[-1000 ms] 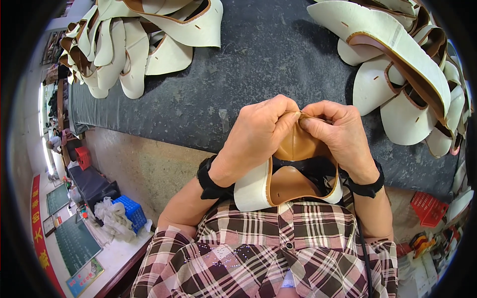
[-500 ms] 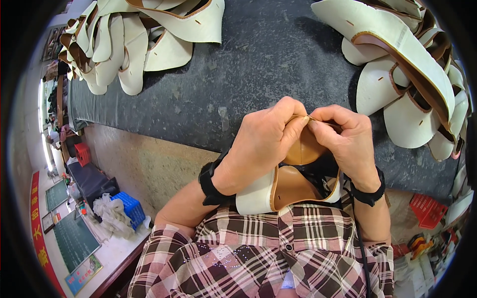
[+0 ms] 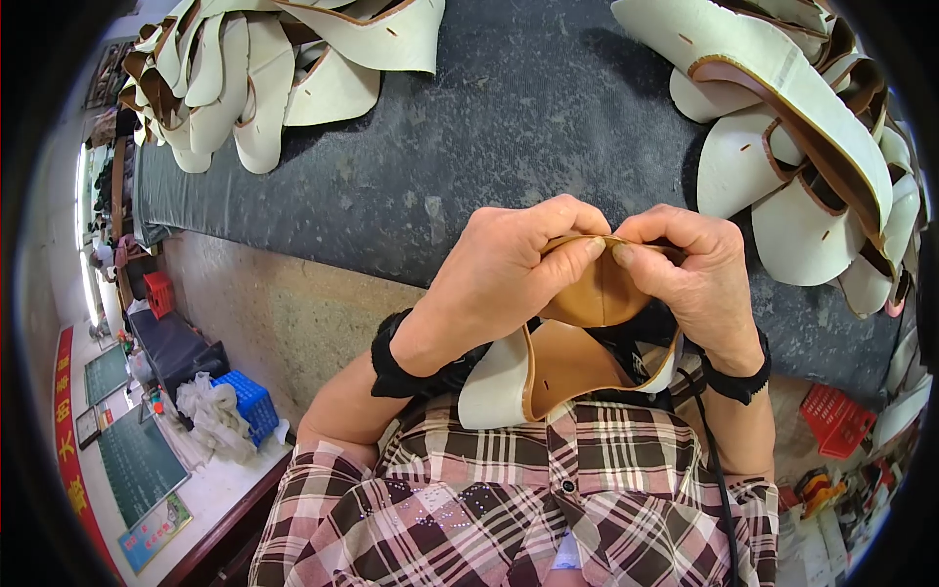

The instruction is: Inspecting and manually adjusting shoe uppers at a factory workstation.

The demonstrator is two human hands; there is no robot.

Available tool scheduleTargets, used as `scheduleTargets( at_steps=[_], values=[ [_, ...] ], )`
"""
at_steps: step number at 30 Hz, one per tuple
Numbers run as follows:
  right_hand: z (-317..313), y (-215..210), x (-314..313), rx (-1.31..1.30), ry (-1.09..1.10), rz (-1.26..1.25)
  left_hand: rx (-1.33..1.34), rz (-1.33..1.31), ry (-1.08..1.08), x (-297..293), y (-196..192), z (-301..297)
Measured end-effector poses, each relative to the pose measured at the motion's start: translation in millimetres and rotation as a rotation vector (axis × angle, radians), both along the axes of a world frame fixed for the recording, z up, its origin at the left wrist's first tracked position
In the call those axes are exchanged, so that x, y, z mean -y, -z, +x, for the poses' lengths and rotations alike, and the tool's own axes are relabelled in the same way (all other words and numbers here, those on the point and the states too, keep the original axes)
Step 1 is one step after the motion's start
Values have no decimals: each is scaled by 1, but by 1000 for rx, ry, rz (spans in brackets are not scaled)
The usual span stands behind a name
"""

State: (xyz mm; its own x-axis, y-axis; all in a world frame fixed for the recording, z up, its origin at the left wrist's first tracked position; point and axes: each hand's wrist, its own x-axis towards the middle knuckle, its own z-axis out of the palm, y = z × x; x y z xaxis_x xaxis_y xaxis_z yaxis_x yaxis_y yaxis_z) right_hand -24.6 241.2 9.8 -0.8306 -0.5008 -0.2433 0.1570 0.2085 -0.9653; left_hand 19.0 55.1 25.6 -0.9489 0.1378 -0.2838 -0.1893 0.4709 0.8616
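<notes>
I see the fingers of the left hand and the right hand pinching the top rim of the white and tan piece, thumbs close together by its seam. It looks light, soft and bendy, a bit smooth, and hard to break. The rim seems a good spot to hold. The piece is up by the desk's near edge. Both hands lean in, arms reaching toward the desk.

Left fingers and right fingers pinch a shoe upper (tan inside).
</notes>
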Motion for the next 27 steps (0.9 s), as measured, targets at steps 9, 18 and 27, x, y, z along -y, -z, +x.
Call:
scheduleTargets(
  at_steps=[9, 18, 27],
  values=[
    [-4, 4, -1, -446, -159, 136, -295, -127, 64, -6, 9, 5],
    [-5, 1, -10, 257, -152, -43, 107, 310, -289, -12, 21, 26],
    [-10, 6, 4, 231, -263, -20, 197, 191, -150, 6, 17, 14]
  ],
)
